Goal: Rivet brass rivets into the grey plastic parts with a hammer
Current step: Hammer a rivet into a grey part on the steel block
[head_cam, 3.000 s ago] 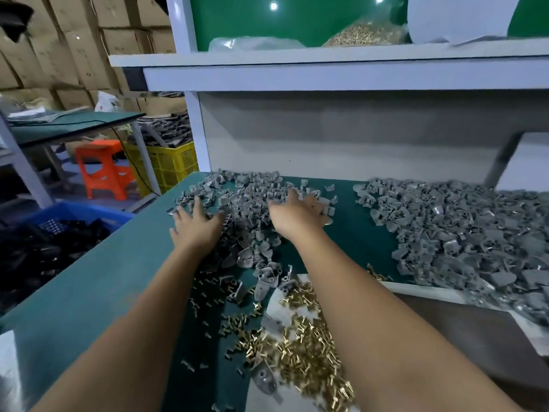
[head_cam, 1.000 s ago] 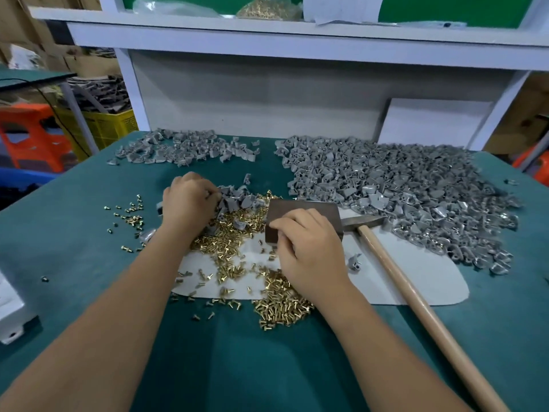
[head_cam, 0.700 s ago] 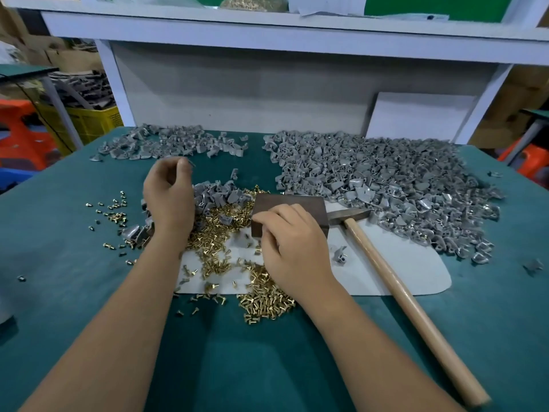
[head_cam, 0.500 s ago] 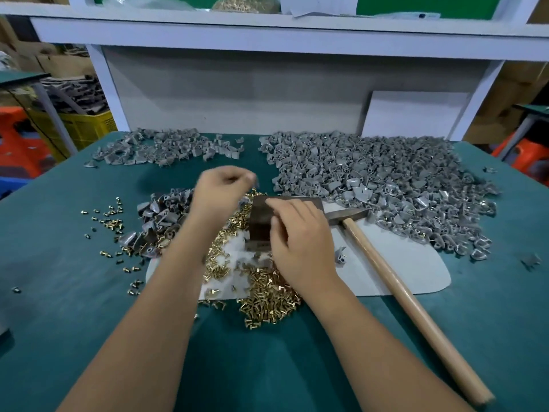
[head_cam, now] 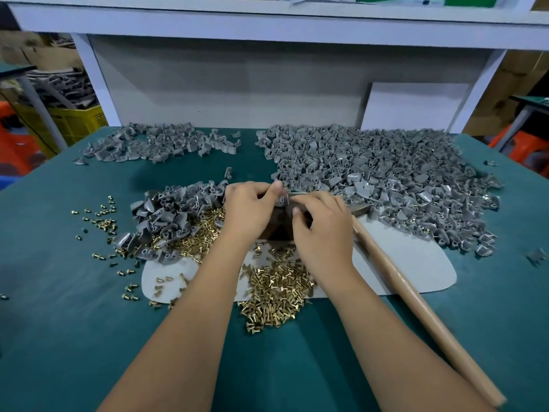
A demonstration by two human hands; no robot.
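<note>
My left hand (head_cam: 249,208) pinches one grey plastic part (head_cam: 280,200) over the dark metal block (head_cam: 280,226) at the table's middle. My right hand (head_cam: 322,224) meets it there, fingertips curled at the same part; whether they pinch a rivet is hidden. Loose brass rivets (head_cam: 276,288) lie heaped below the hands on a white sheet (head_cam: 407,257). The hammer (head_cam: 416,310) lies unheld to the right, its wooden handle running toward the near right edge. A small heap of grey parts (head_cam: 175,218) sits left of the block.
A large heap of grey parts (head_cam: 383,176) fills the back right of the green table (head_cam: 59,322), a thinner one (head_cam: 160,142) the back left. Scattered rivets (head_cam: 104,224) lie at the left. A white shelf frame (head_cam: 267,22) rises behind.
My left hand has come right from the small heap with a grey part and now holds it over the block. My right hand has lifted off the block's front to meet it.
</note>
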